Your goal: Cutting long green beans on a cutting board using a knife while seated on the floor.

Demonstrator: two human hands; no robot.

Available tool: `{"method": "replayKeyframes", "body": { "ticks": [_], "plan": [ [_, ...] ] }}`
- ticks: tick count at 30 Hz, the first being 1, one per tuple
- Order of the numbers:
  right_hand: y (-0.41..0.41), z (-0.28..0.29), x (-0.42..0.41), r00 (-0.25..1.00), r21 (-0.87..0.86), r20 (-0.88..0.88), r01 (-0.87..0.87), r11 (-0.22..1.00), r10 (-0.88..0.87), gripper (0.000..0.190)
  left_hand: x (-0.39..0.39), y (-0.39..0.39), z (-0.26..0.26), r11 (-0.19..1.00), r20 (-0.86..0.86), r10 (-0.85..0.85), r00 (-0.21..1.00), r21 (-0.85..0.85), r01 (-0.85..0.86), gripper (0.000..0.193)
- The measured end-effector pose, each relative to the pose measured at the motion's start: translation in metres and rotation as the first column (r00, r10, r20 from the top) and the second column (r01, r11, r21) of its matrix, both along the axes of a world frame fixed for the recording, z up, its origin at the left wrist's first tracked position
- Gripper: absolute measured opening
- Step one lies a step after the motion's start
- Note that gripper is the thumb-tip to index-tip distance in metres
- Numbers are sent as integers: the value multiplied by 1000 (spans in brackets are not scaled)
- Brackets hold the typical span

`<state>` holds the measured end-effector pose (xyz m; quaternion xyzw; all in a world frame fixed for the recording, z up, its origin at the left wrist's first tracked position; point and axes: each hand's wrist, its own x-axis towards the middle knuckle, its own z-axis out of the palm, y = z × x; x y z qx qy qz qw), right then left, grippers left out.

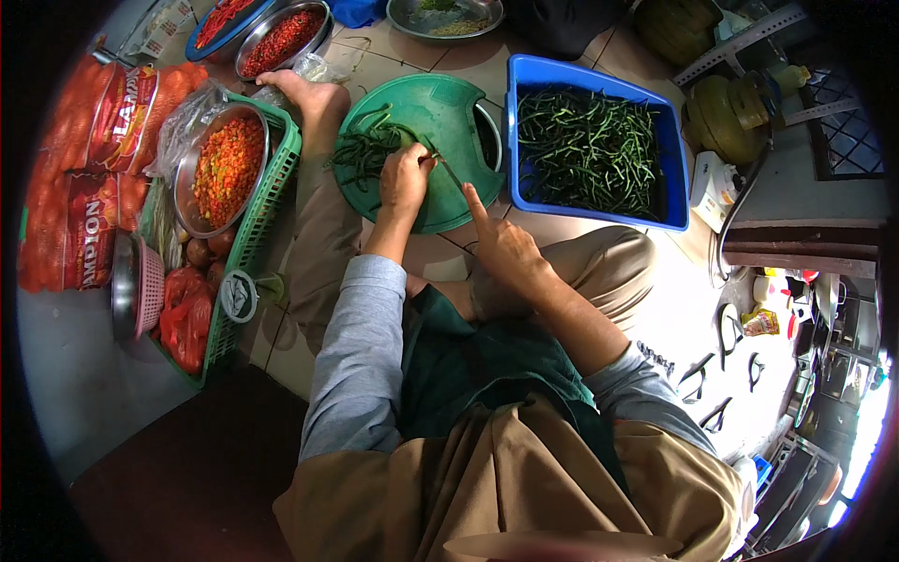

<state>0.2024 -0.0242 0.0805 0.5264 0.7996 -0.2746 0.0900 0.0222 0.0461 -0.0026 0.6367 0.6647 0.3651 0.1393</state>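
A round green cutting board (pixel 449 98) lies across a metal basin (pixel 489 133), whose rim shows at the right. On the board's left side is a small heap of long green chillies (pixel 365 151). My left hand (pixel 406 175) is over the board beside that heap, its fingers pinched around a green chilli (pixel 431 146) that they mostly hide. In my right hand (pixel 502 242) is a knife (pixel 451 173), with the index finger stretched along it. The blade's tip meets the fingertips of my left hand. To the right stands a blue plastic tub (pixel 597 216) full of long green chillies (pixel 590 147).
Left of my leg, a green plastic crate (pixel 281 161) bears a metal bowl of chopped orange-red chillies (pixel 223 172) and a red plastic bag (pixel 188 323). Orange mesh sacks (pixel 63 154) stand beyond. Bowls of red chillies (pixel 288 38) and a metal basin (pixel 444 31) lie ahead. Gas cylinders (pixel 723 116) stand right.
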Motion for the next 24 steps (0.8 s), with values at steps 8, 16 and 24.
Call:
{"method": "replayKeyframes", "body": {
  "ticks": [8, 16, 24],
  "plan": [
    [-1, -12, 4, 999, -7, 28, -27, 1000, 27, 81, 0, -3, 1, 992, -198, -37, 979, 111, 60, 10],
    [-1, -22, 16, 997, 44, -73, 15, 999, -12, 83, 8, 0, 4, 993, -278, -9, 961, 107, 40, 7],
    [1, -10, 15, 999, -1, -28, 24, 1000, -24, 83, 13, 8, -1, 992, -216, -66, 974, 88, 87, 7]
  ]
}}
